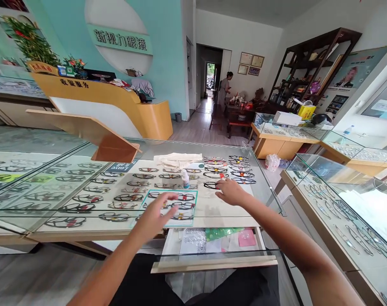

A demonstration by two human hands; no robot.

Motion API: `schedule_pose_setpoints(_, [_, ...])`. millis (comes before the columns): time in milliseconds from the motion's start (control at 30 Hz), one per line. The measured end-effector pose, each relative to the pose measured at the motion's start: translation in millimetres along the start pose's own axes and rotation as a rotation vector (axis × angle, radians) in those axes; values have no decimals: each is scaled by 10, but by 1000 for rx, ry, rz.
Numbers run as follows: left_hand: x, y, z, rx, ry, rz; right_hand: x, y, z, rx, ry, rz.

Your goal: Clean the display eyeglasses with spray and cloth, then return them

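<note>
Head view: the left hand (155,214) hovers, fingers spread, over a teal tray (196,208) where a few glasses lie. The right hand (231,191) has its fingers stretched flat, tips at black glasses (211,185). Just past them, rows of glasses (238,170) look already laid out. A spray bottle (185,178) stands between both hands.

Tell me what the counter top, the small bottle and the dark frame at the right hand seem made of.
Counter top: clear, glossy glass; shelved frames show through it and it mirrors the room. Small bottle: probably white plastic, smooth, with a blue label. Dark frame at the right hand: thin and black; plastic or metal, too small to tell.
</note>
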State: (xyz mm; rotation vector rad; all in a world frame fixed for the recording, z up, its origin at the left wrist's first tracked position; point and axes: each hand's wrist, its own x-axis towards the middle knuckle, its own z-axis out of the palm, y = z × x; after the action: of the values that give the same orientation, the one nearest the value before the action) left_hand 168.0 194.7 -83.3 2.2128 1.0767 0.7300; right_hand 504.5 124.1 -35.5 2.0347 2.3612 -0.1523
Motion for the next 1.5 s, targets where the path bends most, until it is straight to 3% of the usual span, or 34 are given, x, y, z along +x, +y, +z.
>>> schedule_pose_setpoints(100, [-586,185,206,212,-215,297,37,24,64,2,6,-2])
schedule_pose_setpoints(233, [-896,176,506,334,-252,431,58,26,101,24,26,-2])
schedule_pose_setpoints(400, [-786,58,692,421,-124,406,36,172,4,106,135,53])
schedule_pose_setpoints(633, [-737,-62,797,505,45,356,-179,789,-99,244,314,213])
schedule_pose_setpoints(833, [-625,-78,953,448,238,248,-504,1269,77,347,392,347])
schedule_pose_setpoints(1033, [-442,-126,980,428,348,182,-701,1452,289,459,407,496])
schedule_pose_setpoints(1267, [-242,-205,969,446,336,162,-493,1377,200,441,380,576])
schedule_pose_setpoints(1500, [-227,-279,1006,508,362,167,-40,585,179,262,319,210])
